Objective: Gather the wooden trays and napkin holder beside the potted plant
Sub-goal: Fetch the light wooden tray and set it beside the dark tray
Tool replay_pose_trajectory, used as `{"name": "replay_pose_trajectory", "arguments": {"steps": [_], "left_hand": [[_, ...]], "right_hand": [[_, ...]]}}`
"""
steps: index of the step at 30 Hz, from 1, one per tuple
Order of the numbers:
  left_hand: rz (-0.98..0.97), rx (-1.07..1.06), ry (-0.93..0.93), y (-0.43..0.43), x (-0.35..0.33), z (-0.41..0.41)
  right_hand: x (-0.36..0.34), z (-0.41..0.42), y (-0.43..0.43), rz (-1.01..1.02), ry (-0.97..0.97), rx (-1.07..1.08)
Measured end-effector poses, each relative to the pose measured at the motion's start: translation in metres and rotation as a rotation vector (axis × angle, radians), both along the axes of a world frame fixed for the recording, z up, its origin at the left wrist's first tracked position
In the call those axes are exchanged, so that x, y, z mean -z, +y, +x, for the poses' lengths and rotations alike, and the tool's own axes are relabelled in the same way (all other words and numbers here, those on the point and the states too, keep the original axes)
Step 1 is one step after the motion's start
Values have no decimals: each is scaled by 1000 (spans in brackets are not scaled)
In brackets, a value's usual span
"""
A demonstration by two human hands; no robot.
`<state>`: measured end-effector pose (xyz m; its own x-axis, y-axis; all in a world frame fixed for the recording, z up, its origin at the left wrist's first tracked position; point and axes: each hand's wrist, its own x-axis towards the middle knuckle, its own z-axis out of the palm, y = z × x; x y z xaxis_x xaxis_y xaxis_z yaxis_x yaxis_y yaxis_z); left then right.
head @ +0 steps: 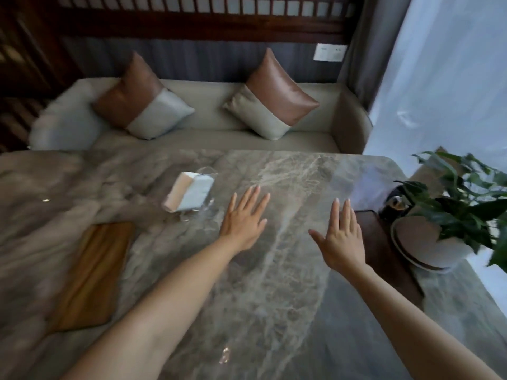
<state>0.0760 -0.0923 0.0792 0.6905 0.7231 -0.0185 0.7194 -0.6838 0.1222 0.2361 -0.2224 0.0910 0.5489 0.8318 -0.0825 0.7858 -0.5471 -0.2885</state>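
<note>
Both hands — left (242, 218), right (341, 237) — spread, gripping nothing; napkin holder (190, 194) left of them.

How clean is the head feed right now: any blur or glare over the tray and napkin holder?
Head view: motion blur smears the wooden tray and napkin holder at left; window glare washes the marble table at right; both hands stay fairly sharp.
</note>
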Motion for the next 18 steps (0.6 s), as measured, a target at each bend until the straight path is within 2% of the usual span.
{"name": "replay_pose_trajectory", "arguments": {"steps": [9,18], "left_hand": [[18,-308,-30,33,-25,-191],[-170,-720,-40,18,11,-354]], "right_hand": [[-21,-167,95,8,5,-321],[-4,-305,162,-70,9,-632]]}}
